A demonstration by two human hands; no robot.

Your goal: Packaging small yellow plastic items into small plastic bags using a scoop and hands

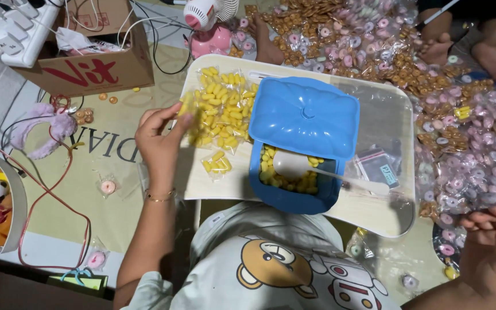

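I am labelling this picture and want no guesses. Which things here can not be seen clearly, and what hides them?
Head view only:
- Blue box: most of its inside is covered by the blue lid.
- Right hand: the frame's edge cuts it off; what it holds is unclear.
- Left hand: blurred fingertips, pinching a small yellow packet.
- Cardboard box: top edge cuts it.

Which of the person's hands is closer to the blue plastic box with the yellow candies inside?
The left. The left hand is over the small bags of yellow candy beside the blue plastic box on the white tray table; the right hand is farther away, off the tray, above the pink wrapped sweets.
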